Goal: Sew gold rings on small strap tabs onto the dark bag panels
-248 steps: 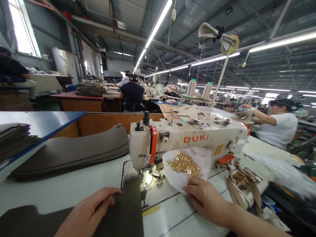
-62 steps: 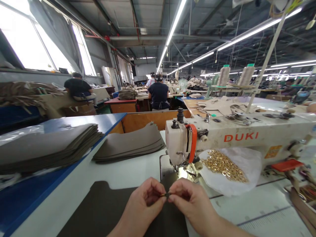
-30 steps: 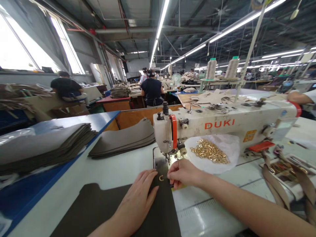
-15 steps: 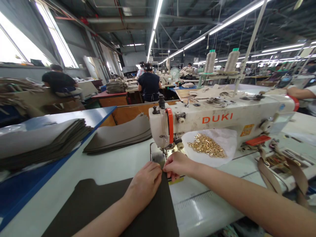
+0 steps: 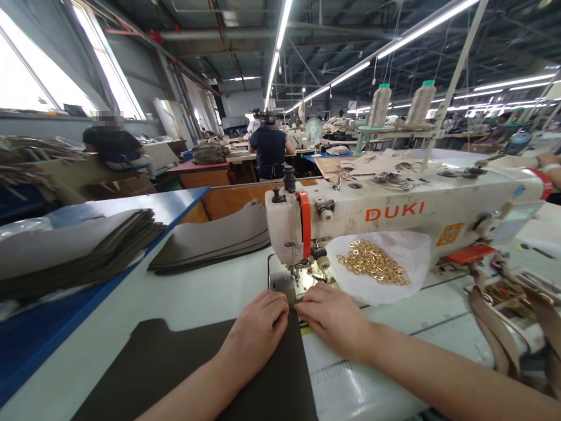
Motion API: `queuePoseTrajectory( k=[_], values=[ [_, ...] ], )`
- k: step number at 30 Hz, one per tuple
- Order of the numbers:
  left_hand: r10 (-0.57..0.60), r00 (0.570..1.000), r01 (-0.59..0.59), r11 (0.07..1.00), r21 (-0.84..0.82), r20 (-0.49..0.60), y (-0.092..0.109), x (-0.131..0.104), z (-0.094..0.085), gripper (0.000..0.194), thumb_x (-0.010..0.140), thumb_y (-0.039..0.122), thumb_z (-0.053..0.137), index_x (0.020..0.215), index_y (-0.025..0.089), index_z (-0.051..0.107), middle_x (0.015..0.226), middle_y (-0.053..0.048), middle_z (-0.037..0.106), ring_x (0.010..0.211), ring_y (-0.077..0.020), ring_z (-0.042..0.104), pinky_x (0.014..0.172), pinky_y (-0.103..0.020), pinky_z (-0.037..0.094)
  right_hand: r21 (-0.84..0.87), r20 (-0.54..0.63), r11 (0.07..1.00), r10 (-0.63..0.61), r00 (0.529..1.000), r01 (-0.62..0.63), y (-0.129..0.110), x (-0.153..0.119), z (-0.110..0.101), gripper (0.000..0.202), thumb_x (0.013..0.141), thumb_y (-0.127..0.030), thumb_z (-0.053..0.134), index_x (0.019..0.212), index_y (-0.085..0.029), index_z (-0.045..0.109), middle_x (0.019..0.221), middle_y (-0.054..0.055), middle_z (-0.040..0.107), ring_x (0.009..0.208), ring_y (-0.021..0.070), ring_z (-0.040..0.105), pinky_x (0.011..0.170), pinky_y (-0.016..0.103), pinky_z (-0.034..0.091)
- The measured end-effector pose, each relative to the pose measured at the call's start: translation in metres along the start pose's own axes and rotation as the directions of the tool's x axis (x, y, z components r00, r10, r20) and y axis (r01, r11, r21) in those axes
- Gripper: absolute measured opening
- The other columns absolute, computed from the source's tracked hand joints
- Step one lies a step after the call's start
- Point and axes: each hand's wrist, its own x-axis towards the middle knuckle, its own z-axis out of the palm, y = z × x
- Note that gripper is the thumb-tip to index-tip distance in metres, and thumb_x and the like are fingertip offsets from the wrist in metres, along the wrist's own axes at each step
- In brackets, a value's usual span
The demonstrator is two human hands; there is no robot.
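A dark grey-brown fabric panel (image 5: 175,368) lies flat on the sewing table, its upper edge close to the needle area of a white sewing machine (image 5: 394,193). My left hand (image 5: 258,327) rests on the panel near its upper right corner, fingers curled and closed at the edge. Just to the right, my right hand (image 5: 335,321) has its fingers pressed together, tips beside that corner and below the presser foot. What those fingertips hold, if anything, is hidden. Behind the right hand, small gold metal rings (image 5: 372,263) are heaped on a white sheet (image 5: 418,251).
Dark cut panels (image 5: 214,237) are stacked left of the machine head, and a larger stack (image 5: 74,245) lies on the blue-edged table. Brown straps (image 5: 495,327) hang by a tray at right. Thread cones (image 5: 379,106) stand behind. People (image 5: 269,146) sit farther off.
My right hand has lowered and flattened, its fingers now pointing left beside the corner. My left hand and the panel have hardly moved. The view has shifted slightly.
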Motion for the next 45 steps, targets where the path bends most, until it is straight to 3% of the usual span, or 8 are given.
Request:
queuePoseTrajectory(
  k=[9, 19, 26, 30, 33, 37, 39, 45],
  values=[
    [0.014, 1.000, -0.014, 1.000, -0.006, -0.012, -0.003, -0.001, 0.003, 0.018, 0.083, 0.009, 0.047, 0.073, 0.019, 0.057, 0.074, -0.003, 0.065, 0.071, -0.0171, 0.060, 0.068, -0.030, 0.053, -0.113, 0.015, 0.992, -0.056, 0.998, 0.058, 0.000, 0.002, 0.003, 0.016, 0.093, -0.016, 0.047, 0.084, -0.018, 0.060, 0.079, 0.003, 0.058, 0.078, 0.0189, 0.051, 0.070, 0.029, 0.042],
    [0.017, 1.000, -0.017, 1.000, -0.004, 0.009, -0.002, 0.000, 0.002, 0.018, 0.083, 0.008, 0.048, 0.073, 0.019, 0.057, 0.074, -0.003, 0.065, 0.071, -0.0169, 0.060, 0.068, -0.030, 0.054, -0.121, 0.025, 0.990, -0.067, 0.997, 0.070, 0.000, 0.003, 0.005, 0.012, 0.092, -0.016, 0.050, 0.084, -0.017, 0.060, 0.080, 0.004, 0.058, 0.078, 0.0188, 0.051, 0.070, 0.030, 0.044],
    [0.019, 0.998, -0.022, 0.999, 0.036, 0.057, -0.001, 0.002, 0.000, 0.017, 0.083, 0.007, 0.048, 0.074, 0.019, 0.057, 0.074, -0.003, 0.064, 0.071, -0.0172, 0.059, 0.069, -0.030, 0.053, -0.165, 0.165, 0.942, -0.266, 0.950, 0.292, 0.000, -0.015, -0.025, 0.006, 0.088, -0.016, 0.056, 0.087, -0.016, 0.062, 0.083, 0.003, 0.060, 0.080, 0.0189, 0.051, 0.070, 0.031, 0.044],
    [0.021, 0.999, -0.022, 0.999, 0.031, 0.036, 0.000, 0.002, 0.002, 0.017, 0.084, 0.008, 0.047, 0.073, 0.019, 0.055, 0.074, -0.003, 0.063, 0.071, -0.0174, 0.059, 0.069, -0.031, 0.053, -0.185, 0.243, 0.897, -0.353, 0.903, 0.401, -0.007, -0.024, -0.036, 0.017, 0.089, -0.018, 0.056, 0.105, -0.013, 0.060, 0.091, 0.005, 0.062, 0.086, 0.0207, 0.052, 0.076, 0.034, 0.044],
    [0.012, 1.000, -0.013, 0.999, 0.041, 0.028, 0.000, 0.001, 0.003, 0.018, 0.084, 0.008, 0.047, 0.072, 0.019, 0.054, 0.073, -0.003, 0.063, 0.071, -0.0176, 0.059, 0.068, -0.031, 0.053, -0.196, 0.208, 0.904, -0.341, 0.917, 0.380, -0.011, -0.020, -0.027, 0.014, 0.089, -0.017, 0.055, 0.102, -0.014, 0.060, 0.098, 0.006, 0.062, 0.092, 0.0214, 0.052, 0.084, 0.035, 0.044],
    [0.006, 1.000, -0.007, 1.000, 0.030, 0.025, 0.000, 0.000, 0.003, 0.018, 0.084, 0.009, 0.047, 0.073, 0.020, 0.055, 0.073, -0.003, 0.063, 0.070, -0.0169, 0.059, 0.068, -0.030, 0.053, -0.137, 0.048, 0.946, -0.291, 0.956, 0.295, -0.012, -0.010, -0.010, 0.011, 0.090, -0.020, 0.052, 0.084, -0.016, 0.060, 0.087, 0.005, 0.062, 0.089, 0.0196, 0.053, 0.088, 0.034, 0.043],
    [0.008, 1.000, -0.008, 1.000, 0.028, 0.023, 0.000, -0.001, 0.003, 0.019, 0.086, 0.010, 0.046, 0.073, 0.020, 0.055, 0.072, -0.002, 0.063, 0.070, -0.0168, 0.059, 0.067, -0.030, 0.053, -0.088, -0.011, 0.969, -0.235, 0.972, 0.233, -0.011, -0.007, -0.004, 0.011, 0.091, -0.020, 0.051, 0.083, -0.016, 0.059, 0.087, 0.005, 0.062, 0.089, 0.0191, 0.053, 0.088, 0.033, 0.044],
    [0.031, 1.000, -0.031, 0.999, 0.033, 0.000, -0.002, -0.002, 0.005, 0.021, 0.088, 0.009, 0.042, 0.076, 0.019, 0.056, 0.074, -0.003, 0.063, 0.070, -0.0170, 0.058, 0.067, -0.030, 0.053, -0.046, 0.047, 0.964, -0.261, 0.964, 0.263, -0.009, -0.008, 0.007, 0.010, 0.093, -0.016, 0.050, 0.093, -0.015, 0.060, 0.094, 0.005, 0.066, 0.090, 0.0178, 0.057, 0.089, 0.030, 0.044]
  ],
)
